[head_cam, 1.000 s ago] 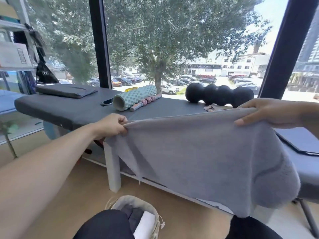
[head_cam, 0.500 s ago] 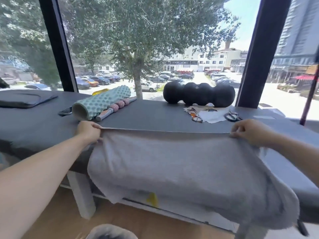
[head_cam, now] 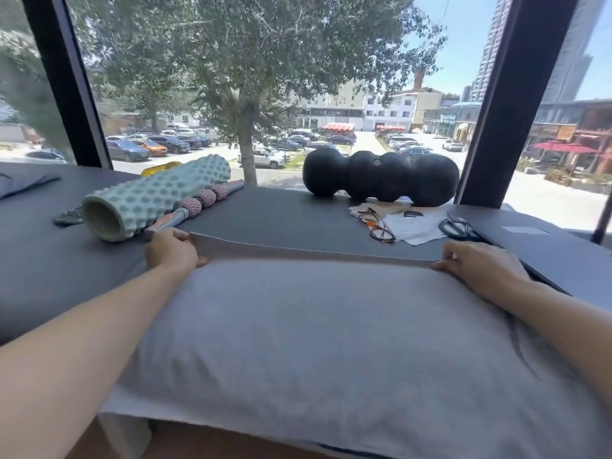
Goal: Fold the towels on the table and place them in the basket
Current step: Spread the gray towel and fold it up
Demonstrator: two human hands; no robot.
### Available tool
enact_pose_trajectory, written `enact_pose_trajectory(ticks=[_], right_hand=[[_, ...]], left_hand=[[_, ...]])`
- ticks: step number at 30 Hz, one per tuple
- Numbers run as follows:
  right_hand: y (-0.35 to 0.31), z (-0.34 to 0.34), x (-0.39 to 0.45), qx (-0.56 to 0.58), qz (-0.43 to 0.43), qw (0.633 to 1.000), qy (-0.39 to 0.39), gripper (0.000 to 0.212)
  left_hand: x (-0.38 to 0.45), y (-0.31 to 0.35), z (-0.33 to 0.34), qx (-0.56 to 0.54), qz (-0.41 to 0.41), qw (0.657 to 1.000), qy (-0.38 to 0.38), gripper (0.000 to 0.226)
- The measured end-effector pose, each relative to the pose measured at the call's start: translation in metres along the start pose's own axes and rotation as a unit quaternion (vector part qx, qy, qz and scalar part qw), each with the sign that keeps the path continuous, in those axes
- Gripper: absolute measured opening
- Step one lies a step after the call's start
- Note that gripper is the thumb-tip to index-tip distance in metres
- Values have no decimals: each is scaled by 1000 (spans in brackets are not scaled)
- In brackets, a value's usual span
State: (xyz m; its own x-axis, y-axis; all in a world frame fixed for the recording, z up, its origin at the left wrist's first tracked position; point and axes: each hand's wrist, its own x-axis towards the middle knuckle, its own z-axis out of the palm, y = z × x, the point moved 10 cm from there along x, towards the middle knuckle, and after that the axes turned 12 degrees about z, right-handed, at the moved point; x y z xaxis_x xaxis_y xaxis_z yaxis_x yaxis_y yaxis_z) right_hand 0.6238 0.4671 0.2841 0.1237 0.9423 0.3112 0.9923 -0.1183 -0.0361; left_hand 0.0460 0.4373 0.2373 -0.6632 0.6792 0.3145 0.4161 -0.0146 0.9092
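pinching far towel corners: left hand, right hand, table.

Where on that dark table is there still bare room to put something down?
Bare table shows in the middle, between the towel's far edge and the window, bordered by the pink massage stick on the left and the glasses on the right. The far right is crowded: glasses, scissors, paper, black roller.

Spread across the lower centre of the tabletop: towel, hands at its far corners. Upper left: foam roller, massage stick beside it. Upper right: peanut roller, glasses and scissors in front.
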Motion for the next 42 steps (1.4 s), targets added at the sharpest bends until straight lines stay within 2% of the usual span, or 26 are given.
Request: enact_pose_trajectory(ticks=[4, 7, 9, 10, 12, 13, 15, 17, 19, 20, 23, 30, 38, 42], right_hand=[[-3, 7, 13, -5, -15, 1000, -13, 35], [-12, 11, 18, -59, -37, 997, -24, 28], [-26, 4, 19, -135, -47, 990, 0, 15], [-39, -3, 18, -148, -48, 988, 16, 21], [-84, -19, 5, -62, -70, 995, 28, 41], [-114, -27, -7, 13, -93, 995, 15, 44], [-179, -24, -34, 107, -141, 982, -68, 43], [-232, -2, -62, 113, -189, 964, -152, 48], [-257, 24, -76, 97, -203, 956, -190, 54], [-259, 34, -77, 97, -194, 956, -196, 57], [-250, 47, -70, 114, -169, 958, -203, 65], [-208, 55, -52, 87, -137, 962, -219, 72], [-89, 58, -24, 54, -84, 970, -221, 64], [-17, 60, -15, 28, -27, 974, -224, 67]], left_hand=[[2, 3, 6, 26, 23, 999, 0, 14], [-1, 19, 9, 79, 89, 993, -17, 12], [-6, 35, 14, 140, 150, 978, -43, 34], [-11, 43, 18, 157, 173, 970, -61, 43], [-23, 63, 31, 164, 211, 958, -99, 46], [-31, 73, 42, 168, 238, 949, -123, 43], [-49, 85, 69, 197, 262, 924, -194, 36], [-62, 74, 92, 292, 250, 879, -282, 40], [-63, 46, 99, 376, 223, 832, -341, 54], [-60, 34, 97, 396, 213, 821, -352, 62], [-48, 20, 92, 405, 211, 818, -351, 72], [-48, 18, 90, 413, 218, 815, -343, 75], [-49, 21, 87, 406, 228, 807, -363, 76], [-48, 20, 88, 406, 230, 807, -362, 75]])
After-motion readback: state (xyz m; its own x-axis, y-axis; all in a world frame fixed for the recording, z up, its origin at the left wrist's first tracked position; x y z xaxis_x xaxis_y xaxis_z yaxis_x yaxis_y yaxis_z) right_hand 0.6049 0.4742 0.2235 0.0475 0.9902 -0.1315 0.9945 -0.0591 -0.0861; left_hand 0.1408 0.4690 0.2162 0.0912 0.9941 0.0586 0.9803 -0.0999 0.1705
